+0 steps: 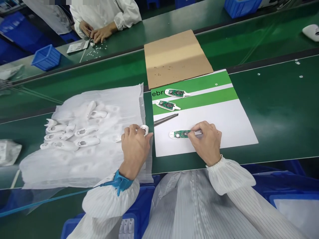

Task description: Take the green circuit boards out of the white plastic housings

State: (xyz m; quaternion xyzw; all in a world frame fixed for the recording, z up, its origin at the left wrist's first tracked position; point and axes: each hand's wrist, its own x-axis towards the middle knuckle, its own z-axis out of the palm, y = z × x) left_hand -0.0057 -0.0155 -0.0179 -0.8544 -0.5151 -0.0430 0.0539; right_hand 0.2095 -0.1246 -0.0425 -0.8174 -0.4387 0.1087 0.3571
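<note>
My left hand (136, 146), with a blue wrist strap, is closed around a white plastic shell (144, 128) at the right edge of the plastic bag (104, 169). On the white sheet (219, 122), the fingertips of my right hand (206, 139) pinch the right end of a white casing with a green circuit board (180, 134), which lies flat. Two similar casings with boards (175, 93) (167, 105) rest farther back on the sheet's green stripes. Black tweezers (166, 119) lie at the sheet's left edge. Several white shells (87, 141) sit on the bag.
Behind the sheet lies brown cardboard (174, 56) with small dark bits. Across the bench, a person's hands (101, 33) work beside small white pieces and a blue basket (46, 57). A blue cord (62, 195) runs left from my wrist. A white object (311, 32) stands far right.
</note>
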